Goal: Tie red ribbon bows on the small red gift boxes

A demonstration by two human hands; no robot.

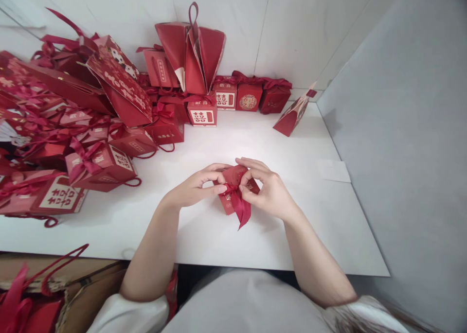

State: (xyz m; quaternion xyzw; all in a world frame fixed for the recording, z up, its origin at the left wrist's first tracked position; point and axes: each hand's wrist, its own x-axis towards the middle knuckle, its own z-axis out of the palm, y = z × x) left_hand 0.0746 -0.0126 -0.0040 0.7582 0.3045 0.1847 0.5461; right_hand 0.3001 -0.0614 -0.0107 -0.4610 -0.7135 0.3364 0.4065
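One small red box (pixel 229 202) sits on the tabletop (pixel 204 236) near the middle of its near half, directly between the two hands and touching both. The left hand (pixel 195 187) comes in from the left side with thumb and forefinger pinched on the ribbon at the box top; the right hand (pixel 268 192) comes from the right, fingers curled and pinching the same ribbon knot (pixel 235 177). Neither hand is nearer than the other. One ribbon tail (pixel 242 211) hangs down toward the near edge of the tabletop, so the ribbon's long axis runs roughly from far to near. At the far-left corner lies a heap of finished red boxes (pixel 98 165), too crowded to count exactly, well over ten. Along the far edge stand three more small boxes (pixel 248 97), and one tipped box (pixel 294 116) lies alone toward the far-right corner
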